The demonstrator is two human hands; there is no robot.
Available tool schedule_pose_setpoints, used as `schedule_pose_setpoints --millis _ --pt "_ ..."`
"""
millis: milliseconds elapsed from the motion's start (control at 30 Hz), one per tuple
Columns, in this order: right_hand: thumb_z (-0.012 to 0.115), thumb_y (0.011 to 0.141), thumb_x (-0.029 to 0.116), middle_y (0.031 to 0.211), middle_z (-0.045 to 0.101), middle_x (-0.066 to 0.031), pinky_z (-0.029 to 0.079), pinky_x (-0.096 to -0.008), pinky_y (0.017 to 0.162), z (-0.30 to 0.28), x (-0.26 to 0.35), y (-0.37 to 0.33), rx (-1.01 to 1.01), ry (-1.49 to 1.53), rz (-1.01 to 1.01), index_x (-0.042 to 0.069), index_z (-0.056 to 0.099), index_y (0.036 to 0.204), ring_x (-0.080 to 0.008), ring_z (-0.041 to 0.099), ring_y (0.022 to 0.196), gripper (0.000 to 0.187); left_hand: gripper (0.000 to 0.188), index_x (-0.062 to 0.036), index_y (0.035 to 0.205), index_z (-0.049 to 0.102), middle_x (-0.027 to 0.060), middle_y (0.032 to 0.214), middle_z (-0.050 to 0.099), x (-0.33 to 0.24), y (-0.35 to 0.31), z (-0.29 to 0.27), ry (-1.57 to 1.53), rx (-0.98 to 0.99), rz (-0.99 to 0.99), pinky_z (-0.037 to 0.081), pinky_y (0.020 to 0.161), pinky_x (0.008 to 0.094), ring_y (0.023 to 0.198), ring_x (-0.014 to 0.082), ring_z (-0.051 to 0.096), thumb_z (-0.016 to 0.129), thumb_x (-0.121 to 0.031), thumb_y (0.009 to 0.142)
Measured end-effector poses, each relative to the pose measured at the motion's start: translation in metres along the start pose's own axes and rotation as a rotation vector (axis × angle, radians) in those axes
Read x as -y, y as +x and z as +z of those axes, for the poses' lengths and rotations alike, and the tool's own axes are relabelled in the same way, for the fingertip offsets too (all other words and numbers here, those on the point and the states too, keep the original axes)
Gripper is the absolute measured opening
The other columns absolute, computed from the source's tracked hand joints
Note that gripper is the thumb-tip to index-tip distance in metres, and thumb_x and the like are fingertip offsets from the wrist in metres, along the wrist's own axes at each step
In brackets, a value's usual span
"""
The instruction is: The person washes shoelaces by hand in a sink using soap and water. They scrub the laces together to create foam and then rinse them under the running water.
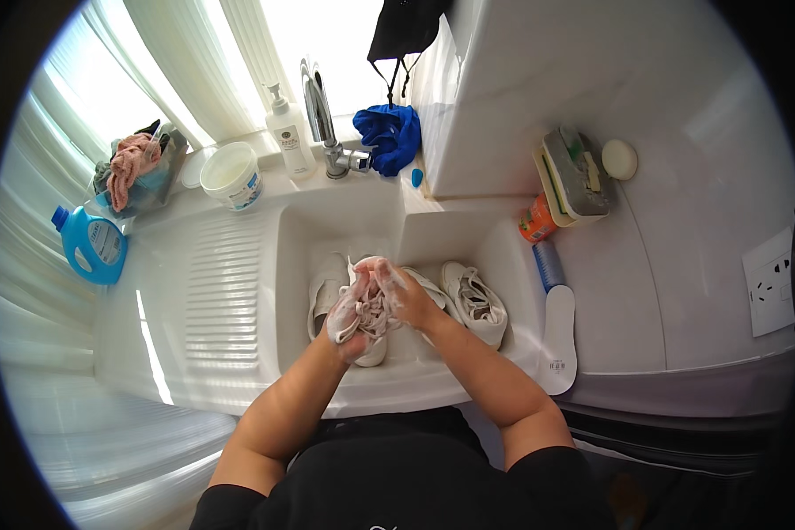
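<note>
Over the sink (287,265), my left hand (348,329) and my right hand (406,299) are pressed together, both coated in white lather. A bunch of wet, whitish shoelaces (375,311) is bundled between them, the fingers closed round it. Just below my hands lies a white shoe (327,284), partly covered by them. To the right, another white shoe (475,307) rests in the sink with its opening up. Beside it, part of a further white shoe (426,284) shows behind my right wrist.
A ridged washboard (221,300) adjoins the basin, with a blue detergent bottle (97,246) at far left. Behind stand a white tub (231,175), pump bottle (289,141), tap (322,124) and blue cloth (390,137). Right: an insole (559,340), orange container (536,221), brush-filled box (574,177).
</note>
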State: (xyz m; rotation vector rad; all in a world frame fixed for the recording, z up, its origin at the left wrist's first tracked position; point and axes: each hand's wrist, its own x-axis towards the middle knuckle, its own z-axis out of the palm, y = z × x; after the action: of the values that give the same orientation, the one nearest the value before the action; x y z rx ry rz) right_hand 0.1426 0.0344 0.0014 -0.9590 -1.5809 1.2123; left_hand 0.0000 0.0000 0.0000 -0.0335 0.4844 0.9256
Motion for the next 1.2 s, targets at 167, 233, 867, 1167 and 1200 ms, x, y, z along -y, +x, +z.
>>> schedule_pose_setpoints --millis 167,233,867,1167,1200 --pt "0.059 0.081 0.014 0.09 0.064 -0.0119 0.046 -0.0294 0.076 -0.133 0.001 -0.044 -0.079 -0.982 0.373 0.007 0.056 0.114 -0.0175 0.061 0.083 0.034 0.025 -0.0052 0.113 0.051 0.0121 0.093 0.062 0.0 -0.007 -0.005 0.016 -0.015 0.003 0.056 0.062 0.0328 0.077 0.0242 0.062 0.053 -0.01 0.089" --pt "0.063 0.074 0.013 0.099 0.065 -0.0156 0.049 -0.0359 0.079 -0.146 -0.001 -0.049 0.17 -0.969 0.901 0.009 0.061 0.107 -0.0278 0.063 0.09 0.034 0.022 -0.0057 0.11 0.052 0.0125 0.092 0.062 -0.001 -0.007 -0.006 -0.036 -0.065 -0.013 0.056 0.057 0.0328 0.075 0.0246 0.063 0.053 -0.008 0.089" --pt "0.063 0.076 0.008 0.08 0.063 -0.0104 0.054 -0.0335 0.066 -0.145 0.087 -0.044 -0.271 0.05 0.553 -0.003 0.057 0.095 -0.0181 0.063 0.068 0.023 0.011 -0.0066 0.097 0.057 0.0071 0.085 0.063 -0.016 -0.008 -0.018 0.044 -0.08 -0.098 0.054 0.051 0.0295 0.071 0.0197 0.063 0.056 -0.01 0.087" --pt "0.067 0.075 0.013 0.084 0.061 -0.0102 0.051 -0.0311 0.067 -0.079 0.157 0.014 -0.027 0.43 0.257 -0.005 0.055 0.099 -0.0177 0.06 0.071 0.032 0.041 -0.0056 0.123 0.045 0.0155 0.114 0.059 -0.021 -0.037 0.026 0.233 0.281 -0.205 0.049 0.055 0.0292 0.08 0.0196 0.062 0.058 -0.008 0.084" --pt "0.066 0.076 0.013 0.085 0.061 -0.0104 0.051 -0.0313 0.067 -0.07 0.154 0.017 0.028 0.499 0.272 -0.005 0.055 0.1 -0.0182 0.06 0.071 0.032 0.044 -0.0089 0.126 0.042 0.0136 0.115 0.057 -0.022 -0.037 0.022 0.221 0.325 -0.201 0.049 0.056 0.0299 0.083 0.0195 0.061 0.059 -0.015 0.086"
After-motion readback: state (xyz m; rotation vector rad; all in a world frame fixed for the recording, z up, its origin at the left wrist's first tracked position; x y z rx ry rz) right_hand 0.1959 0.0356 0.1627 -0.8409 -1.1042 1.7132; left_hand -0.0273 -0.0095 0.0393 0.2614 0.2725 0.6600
